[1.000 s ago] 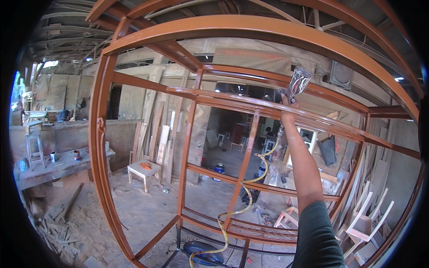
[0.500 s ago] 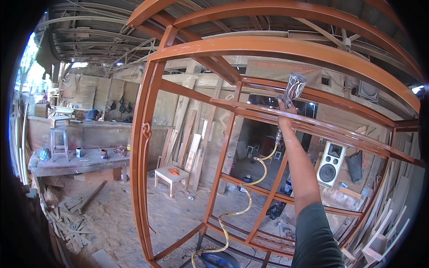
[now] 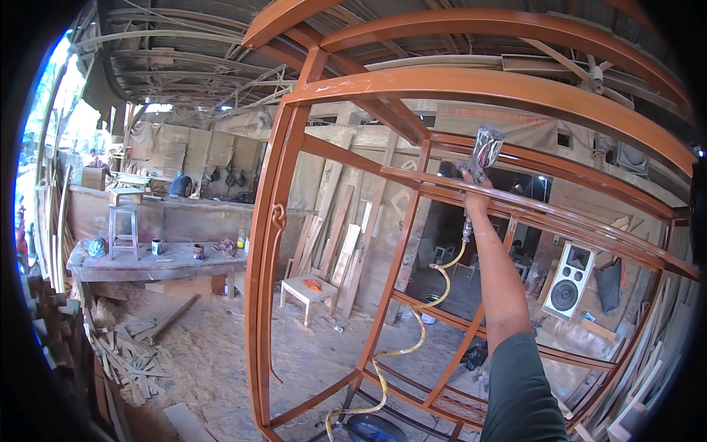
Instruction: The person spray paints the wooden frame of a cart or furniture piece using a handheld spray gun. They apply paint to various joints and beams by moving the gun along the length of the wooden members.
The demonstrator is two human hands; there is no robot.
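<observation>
My right hand [image 3: 477,195] is raised inside a reddish-brown painted frame [image 3: 266,243], its fingers wrapped round the grip of a paint spray gun [image 3: 474,171]. A paint-streaked metal cup [image 3: 487,146] sits on top of the gun, tilted slightly. From the fitting below my hand a yellowish, stained air hose [image 3: 423,337] winds down through the frame to the floor. My forearm passes in front of the frame's middle rails [image 3: 582,217], close to them. I cannot make out any paint spray. My left hand is out of view.
A workbench [image 3: 158,272] at the left carries a stool [image 3: 124,228] and paint cans [image 3: 199,252]. Scrap wood [image 3: 136,361] litters the floor. Beyond the frame stand a small table [image 3: 308,289], leaning boards [image 3: 346,254] and a white speaker [image 3: 568,281]. A black wheel [image 3: 375,429] shows below.
The view has turned a little left, so the frame and room sit farther right in the picture. My right hand, still holding the spray gun, has moved slightly left relative to the frame.
</observation>
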